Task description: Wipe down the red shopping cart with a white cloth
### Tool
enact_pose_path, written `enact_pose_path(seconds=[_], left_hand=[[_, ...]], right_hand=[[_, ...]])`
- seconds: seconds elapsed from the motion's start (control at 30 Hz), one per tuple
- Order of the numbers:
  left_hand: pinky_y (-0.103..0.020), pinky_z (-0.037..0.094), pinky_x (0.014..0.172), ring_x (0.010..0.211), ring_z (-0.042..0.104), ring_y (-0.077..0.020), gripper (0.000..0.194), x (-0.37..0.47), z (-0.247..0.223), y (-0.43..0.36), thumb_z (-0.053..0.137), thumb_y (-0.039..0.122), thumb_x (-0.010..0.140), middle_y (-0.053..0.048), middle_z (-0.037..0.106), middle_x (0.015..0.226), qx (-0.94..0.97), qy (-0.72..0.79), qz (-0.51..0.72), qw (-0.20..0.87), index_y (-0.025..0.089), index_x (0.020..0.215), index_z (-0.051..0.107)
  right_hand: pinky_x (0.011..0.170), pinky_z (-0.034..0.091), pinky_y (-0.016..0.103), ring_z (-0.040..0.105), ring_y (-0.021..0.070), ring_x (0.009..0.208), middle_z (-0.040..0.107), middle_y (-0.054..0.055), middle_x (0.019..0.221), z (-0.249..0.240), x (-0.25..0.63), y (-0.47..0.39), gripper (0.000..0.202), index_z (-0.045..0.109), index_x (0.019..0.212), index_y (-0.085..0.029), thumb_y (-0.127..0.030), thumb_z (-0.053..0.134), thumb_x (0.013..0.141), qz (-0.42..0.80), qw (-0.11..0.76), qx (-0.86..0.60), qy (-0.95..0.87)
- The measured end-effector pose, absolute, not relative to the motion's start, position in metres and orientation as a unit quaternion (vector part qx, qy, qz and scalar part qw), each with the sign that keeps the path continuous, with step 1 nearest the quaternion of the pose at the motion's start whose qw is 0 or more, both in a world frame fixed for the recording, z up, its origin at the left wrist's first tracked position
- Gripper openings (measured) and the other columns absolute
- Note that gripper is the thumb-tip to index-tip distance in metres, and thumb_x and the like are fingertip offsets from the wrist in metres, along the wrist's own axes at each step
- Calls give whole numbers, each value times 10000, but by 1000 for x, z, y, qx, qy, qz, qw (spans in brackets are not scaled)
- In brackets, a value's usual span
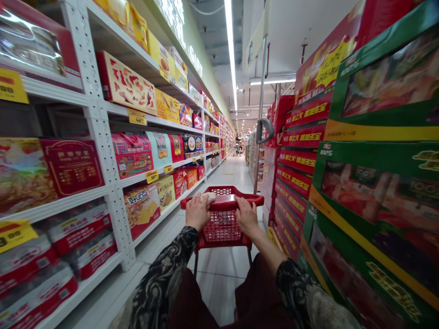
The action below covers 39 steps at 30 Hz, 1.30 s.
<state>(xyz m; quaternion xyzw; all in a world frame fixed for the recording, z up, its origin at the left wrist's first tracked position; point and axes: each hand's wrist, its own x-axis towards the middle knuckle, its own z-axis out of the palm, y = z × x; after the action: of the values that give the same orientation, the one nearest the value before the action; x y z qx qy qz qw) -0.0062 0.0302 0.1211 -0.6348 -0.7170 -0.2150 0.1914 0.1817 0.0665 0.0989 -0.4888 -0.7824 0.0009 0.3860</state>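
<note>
A red shopping cart [224, 228] with a mesh basket stands straight ahead of me. My left hand [198, 212] is closed over the left part of its red handle [222, 204]. Something small, white and crumpled [209, 196] shows by the fingers of that hand; its kind is unclear. On the right part of the handle, my right hand [247, 214] is wrapped too, with the fingertips partly hidden. Little of the basket's inside can be seen.
White shelves [118, 183] of boxed goods with yellow price tags run along the left. Stacked red cartons [297, 160] and green juice boxes [373, 183] rise close on the right. A metal post [262, 87] stands beside them. Tiled aisle floor [231, 169] stretches ahead towards a distant person [237, 142].
</note>
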Motion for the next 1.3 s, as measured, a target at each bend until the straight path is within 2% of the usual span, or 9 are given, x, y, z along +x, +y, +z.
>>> enact_pose_path(seconds=[0.3, 0.47, 0.7, 0.87, 1.07, 1.17, 1.3], left_hand=[[-399, 289, 970, 1144, 446, -258, 533, -31, 124, 26, 519, 343, 708, -87, 516, 1236, -627, -735, -189, 174, 243, 1229, 468], [-409, 290, 951, 1100, 473, -256, 515, -25, 128, 24, 520, 345, 700, -78, 541, 1184, -635, -733, -182, 164, 258, 1206, 477], [-414, 301, 924, 1056, 483, -259, 466, -7, 132, 20, 509, 337, 707, -91, 557, 1117, -642, -722, -187, 176, 231, 1161, 510], [-418, 297, 931, 1077, 463, -264, 469, 11, 131, 16, 534, 301, 695, -104, 535, 1137, -658, -709, -192, 167, 212, 1154, 502], [-457, 214, 1032, 1184, 407, -264, 510, 29, 120, 12, 534, 284, 720, -113, 467, 1283, -696, -658, -215, 191, 221, 1220, 453], [-448, 238, 1032, 1197, 409, -261, 498, 21, 120, 11, 526, 284, 734, -115, 459, 1307, -685, -665, -228, 192, 216, 1221, 452], [-444, 306, 992, 1197, 417, -274, 550, 7, 124, 14, 538, 386, 730, -133, 431, 1346, -628, -723, -243, 156, 190, 1234, 435]], right_hand=[[1090, 141, 484, 352, 218, 1297, 453, 93, 1371, 95, 180, 66, 545, 409, 1336, -163, -107, 392, 794, 7, 399, -482, -780], [1093, 109, 529, 318, 224, 1318, 424, 94, 1391, 94, 187, 70, 565, 396, 1343, -157, -104, 402, 781, 23, 395, -476, -785], [1088, 141, 525, 304, 221, 1327, 408, 93, 1404, 104, 201, 83, 540, 404, 1343, -177, -138, 406, 805, 39, 366, -483, -794], [1075, 140, 548, 288, 239, 1335, 396, 104, 1410, 109, 197, 80, 471, 446, 1313, -172, -184, 384, 847, 23, 361, -511, -780], [1083, 127, 524, 346, 218, 1304, 466, 93, 1360, 108, 181, 73, 446, 497, 1267, -167, -173, 396, 833, 6, 357, -447, -820], [1074, 153, 521, 349, 218, 1302, 463, 86, 1364, 106, 183, 75, 459, 499, 1267, -186, -156, 399, 820, 10, 355, -450, -820], [1063, 199, 488, 337, 212, 1310, 455, 79, 1372, 104, 187, 78, 482, 498, 1269, -200, -129, 398, 803, 13, 365, -462, -808]])
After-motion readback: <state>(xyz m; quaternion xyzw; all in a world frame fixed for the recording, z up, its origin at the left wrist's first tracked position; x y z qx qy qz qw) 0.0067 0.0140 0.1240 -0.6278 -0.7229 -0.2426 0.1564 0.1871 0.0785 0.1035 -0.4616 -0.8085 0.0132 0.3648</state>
